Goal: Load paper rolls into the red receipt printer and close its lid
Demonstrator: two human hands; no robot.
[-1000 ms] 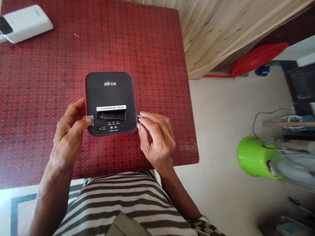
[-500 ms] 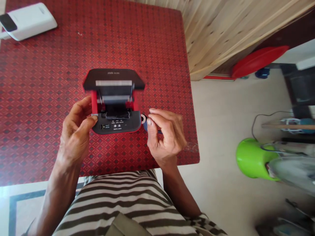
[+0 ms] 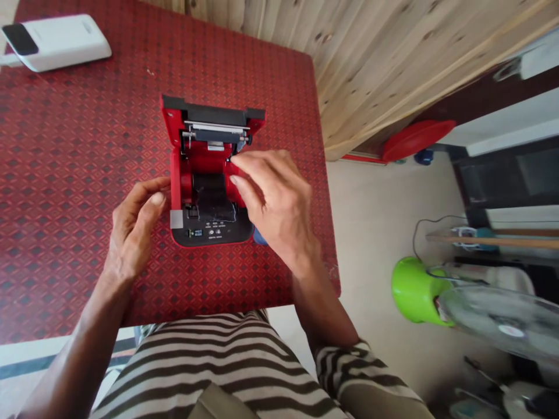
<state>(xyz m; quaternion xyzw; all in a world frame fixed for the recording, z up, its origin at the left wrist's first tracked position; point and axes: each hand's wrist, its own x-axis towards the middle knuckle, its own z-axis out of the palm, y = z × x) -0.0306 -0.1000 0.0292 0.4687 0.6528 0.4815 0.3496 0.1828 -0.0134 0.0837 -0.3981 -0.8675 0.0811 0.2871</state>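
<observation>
A red and black label printer (image 3: 212,233) stands on the table with its lid (image 3: 213,112) raised, showing the inside. A dark roll (image 3: 209,189) lies in its bay, with a loose dark strip hanging over the front panel. My right hand (image 3: 277,201) reaches in from the right, thumb and forefinger closed at the bay's red right wall. My left hand (image 3: 135,230) rests beside the printer's left side, fingertips against it and thumb lifted off. Under my right hand a blue object (image 3: 259,237) shows only in part.
The table (image 3: 87,145) has a red patterned cover. At its far left lies a white power bank (image 3: 61,43) with a dark end. A wooden plank wall (image 3: 349,70) borders the table. On the floor to the right are a green bucket (image 3: 413,291) and a fan (image 3: 502,320).
The lid has swung further up, baring the roll bay. My right hand has moved from beside the printer up into its right side. My left thumb has come off the front panel's corner.
</observation>
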